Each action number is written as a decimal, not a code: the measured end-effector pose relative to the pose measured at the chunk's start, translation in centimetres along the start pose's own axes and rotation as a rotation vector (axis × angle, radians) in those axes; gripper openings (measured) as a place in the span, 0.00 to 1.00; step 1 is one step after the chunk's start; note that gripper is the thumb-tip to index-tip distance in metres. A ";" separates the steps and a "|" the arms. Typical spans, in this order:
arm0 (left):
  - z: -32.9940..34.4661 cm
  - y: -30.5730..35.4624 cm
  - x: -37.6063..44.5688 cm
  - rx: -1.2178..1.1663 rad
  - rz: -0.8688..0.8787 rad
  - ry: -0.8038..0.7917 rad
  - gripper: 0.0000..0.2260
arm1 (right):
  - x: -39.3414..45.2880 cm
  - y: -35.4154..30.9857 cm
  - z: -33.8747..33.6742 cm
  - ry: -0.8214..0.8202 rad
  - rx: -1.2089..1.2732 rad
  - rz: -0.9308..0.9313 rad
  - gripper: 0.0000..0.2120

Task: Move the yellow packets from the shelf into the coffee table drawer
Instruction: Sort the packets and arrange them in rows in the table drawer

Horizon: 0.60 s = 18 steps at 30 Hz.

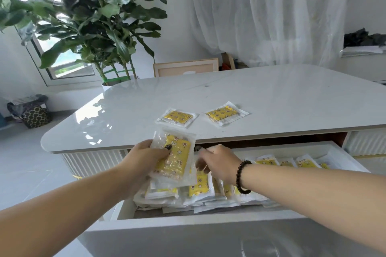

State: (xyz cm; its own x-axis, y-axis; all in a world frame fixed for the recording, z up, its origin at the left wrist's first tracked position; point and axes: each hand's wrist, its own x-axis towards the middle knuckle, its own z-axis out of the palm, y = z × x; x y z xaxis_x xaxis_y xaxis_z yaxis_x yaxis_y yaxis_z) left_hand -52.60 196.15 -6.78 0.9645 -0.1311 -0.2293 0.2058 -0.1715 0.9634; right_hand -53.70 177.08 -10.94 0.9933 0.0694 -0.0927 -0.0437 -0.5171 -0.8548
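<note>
The left hand (144, 159) grips a clear-wrapped yellow packet (174, 157) over the open white drawer (208, 218). The right hand (217, 161), at its 3 o'clock, reaches among the stored packets with fingers curled; whether it holds one I cannot tell. Next, I think, lay the packet down flat.

yellow packets (173, 157), print too small to read

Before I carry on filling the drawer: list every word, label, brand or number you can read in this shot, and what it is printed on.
No text here can be read.
Held packet in the left hand: cartoon pattern and small marks, too blurred to read.
Packets in the drawer: dark characters on the top edges, too small to read.
Two packets on the tabletop: pattern only, no legible print.
</note>
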 end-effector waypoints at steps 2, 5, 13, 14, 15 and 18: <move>0.3 1.0 -0.6 -0.094 -0.001 0.014 0.08 | -0.9 -2.1 -0.4 -0.022 0.371 0.070 0.18; 1.1 2.1 -1.6 -0.141 0.037 0.015 0.11 | -1.5 -3.9 -0.6 0.041 0.419 0.008 0.15; 4.3 3.4 -2.4 0.072 0.141 -0.110 0.09 | -3.4 -4.0 -6.2 0.170 0.398 0.007 0.14; 4.9 3.2 -2.2 0.085 0.136 -0.147 0.09 | -3.6 -3.4 -7.2 0.161 0.391 0.014 0.15; 5.6 3.1 -2.2 0.108 0.133 -0.185 0.08 | -3.8 -2.9 -8.4 0.136 0.372 0.025 0.16; 7.3 2.6 -2.2 0.227 0.145 -0.300 0.08 | -4.6 -1.3 -11.5 0.082 0.263 0.064 0.11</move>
State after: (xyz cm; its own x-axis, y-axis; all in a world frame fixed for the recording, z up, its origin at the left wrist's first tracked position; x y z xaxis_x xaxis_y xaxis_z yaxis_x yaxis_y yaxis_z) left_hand -55.41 188.85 -4.80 0.8826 -0.4433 -0.1562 -0.0027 -0.3372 0.9414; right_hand -57.01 167.62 -3.56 0.9925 -0.0316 -0.1184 -0.1225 -0.2784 -0.9526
